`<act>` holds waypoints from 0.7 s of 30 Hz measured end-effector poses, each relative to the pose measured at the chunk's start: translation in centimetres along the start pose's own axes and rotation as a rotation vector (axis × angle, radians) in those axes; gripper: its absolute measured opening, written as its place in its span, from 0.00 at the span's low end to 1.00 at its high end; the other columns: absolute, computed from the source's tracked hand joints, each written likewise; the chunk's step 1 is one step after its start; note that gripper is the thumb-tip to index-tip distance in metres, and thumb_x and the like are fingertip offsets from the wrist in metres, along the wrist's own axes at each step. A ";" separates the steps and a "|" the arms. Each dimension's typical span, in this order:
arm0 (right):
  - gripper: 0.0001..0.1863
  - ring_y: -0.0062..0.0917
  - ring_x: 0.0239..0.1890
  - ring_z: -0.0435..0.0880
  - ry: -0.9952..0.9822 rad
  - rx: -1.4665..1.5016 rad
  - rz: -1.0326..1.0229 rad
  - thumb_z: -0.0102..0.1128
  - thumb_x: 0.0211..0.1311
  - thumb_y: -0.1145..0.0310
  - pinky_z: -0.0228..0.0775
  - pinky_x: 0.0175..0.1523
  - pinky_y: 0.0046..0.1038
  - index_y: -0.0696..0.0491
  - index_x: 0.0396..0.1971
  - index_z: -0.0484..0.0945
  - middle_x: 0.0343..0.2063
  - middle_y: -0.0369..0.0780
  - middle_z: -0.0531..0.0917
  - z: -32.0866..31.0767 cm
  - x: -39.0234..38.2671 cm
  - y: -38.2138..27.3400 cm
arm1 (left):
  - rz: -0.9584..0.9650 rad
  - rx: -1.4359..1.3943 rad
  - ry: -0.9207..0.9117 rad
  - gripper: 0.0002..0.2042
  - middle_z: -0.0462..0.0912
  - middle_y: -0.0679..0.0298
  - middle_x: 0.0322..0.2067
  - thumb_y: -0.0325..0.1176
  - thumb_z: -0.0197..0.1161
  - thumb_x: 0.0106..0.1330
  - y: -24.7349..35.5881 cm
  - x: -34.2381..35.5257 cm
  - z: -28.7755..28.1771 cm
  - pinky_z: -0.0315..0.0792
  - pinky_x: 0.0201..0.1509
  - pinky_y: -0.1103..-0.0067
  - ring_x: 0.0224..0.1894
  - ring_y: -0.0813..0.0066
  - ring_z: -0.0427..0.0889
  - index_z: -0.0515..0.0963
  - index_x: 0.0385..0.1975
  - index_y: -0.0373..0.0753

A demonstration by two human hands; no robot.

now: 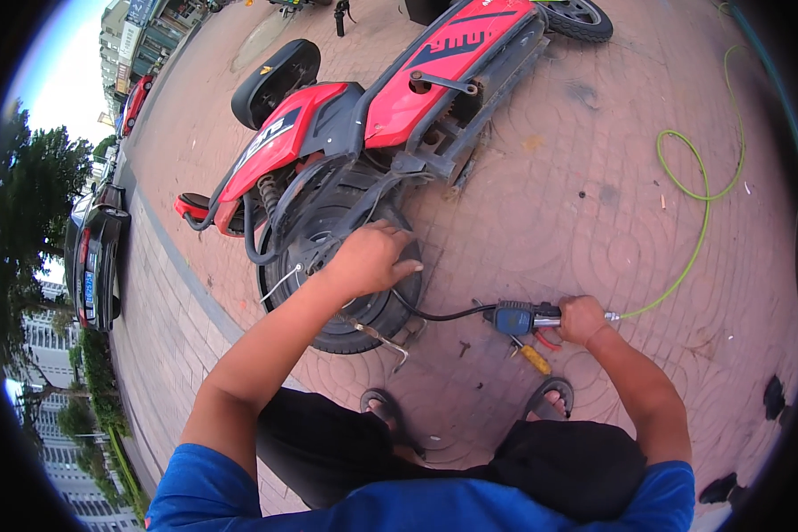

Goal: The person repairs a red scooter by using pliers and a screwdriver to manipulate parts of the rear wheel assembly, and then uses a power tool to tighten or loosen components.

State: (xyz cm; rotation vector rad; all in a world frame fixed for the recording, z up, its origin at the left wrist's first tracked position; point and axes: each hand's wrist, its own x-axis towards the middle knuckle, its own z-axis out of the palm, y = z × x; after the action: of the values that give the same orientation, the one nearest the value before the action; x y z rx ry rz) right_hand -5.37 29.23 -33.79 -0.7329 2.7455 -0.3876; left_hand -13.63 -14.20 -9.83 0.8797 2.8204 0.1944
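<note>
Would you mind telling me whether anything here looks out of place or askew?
Yes: the red scooter lies tipped on its side on the paving, its rear wheel under the left hand. A yellow-handled screwdriver lies loose near the right hand.

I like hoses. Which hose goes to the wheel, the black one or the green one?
The black hose. It runs from the blue air tool to the tyre; the green hose trails away over the paving.

A dark parked car (97, 257) stands at the kerb beside trees (27, 177).
</note>
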 end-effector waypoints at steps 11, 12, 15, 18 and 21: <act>0.13 0.41 0.34 0.91 -0.061 -0.036 0.046 0.71 0.52 0.57 0.83 0.43 0.41 0.52 0.30 0.87 0.30 0.48 0.90 -0.2 0.4 -0.3 | 0.109 0.505 -0.825 0.21 0.92 0.56 0.45 0.51 0.57 0.69 -1.7 9.1 8.6 0.81 0.51 0.58 0.50 0.54 0.90 0.92 0.40 0.44; 0.13 0.41 0.34 0.91 -0.064 -0.031 0.055 0.71 0.52 0.57 0.83 0.43 0.41 0.52 0.30 0.87 0.30 0.48 0.90 0.0 0.1 -0.2 | 0.137 0.507 -0.803 0.20 0.92 0.57 0.45 0.49 0.56 0.69 -1.8 9.1 8.6 0.82 0.49 0.58 0.50 0.54 0.90 0.92 0.40 0.44; 0.14 0.43 0.32 0.90 -0.010 0.001 0.076 0.71 0.50 0.57 0.83 0.41 0.42 0.52 0.28 0.86 0.28 0.48 0.89 0.1 0.0 -0.4 | 0.178 0.513 -0.818 0.21 0.92 0.57 0.45 0.48 0.54 0.69 -1.8 9.2 7.7 0.82 0.48 0.59 0.49 0.53 0.90 0.92 0.40 0.43; 0.13 0.41 0.35 0.91 -0.043 0.007 0.086 0.70 0.53 0.58 0.84 0.44 0.41 0.53 0.31 0.86 0.31 0.47 0.90 0.2 -0.1 -0.5 | 0.155 0.486 -0.829 0.23 0.92 0.55 0.44 0.49 0.52 0.70 -2.3 9.2 7.5 0.82 0.49 0.59 0.48 0.52 0.90 0.92 0.40 0.41; 0.14 0.41 0.36 0.91 -0.013 0.019 0.061 0.70 0.52 0.58 0.83 0.45 0.41 0.53 0.31 0.86 0.32 0.47 0.90 0.5 -0.2 -0.3 | 0.165 0.483 -0.834 0.23 0.92 0.54 0.43 0.50 0.51 0.71 -1.8 9.1 6.9 0.81 0.50 0.59 0.48 0.51 0.90 0.91 0.39 0.41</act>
State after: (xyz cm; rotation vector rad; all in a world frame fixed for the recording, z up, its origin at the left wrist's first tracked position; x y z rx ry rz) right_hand -4.89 29.02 -34.07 -0.6430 2.7408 -0.3941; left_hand -20.58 -9.95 -18.09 0.9766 2.0193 -0.6975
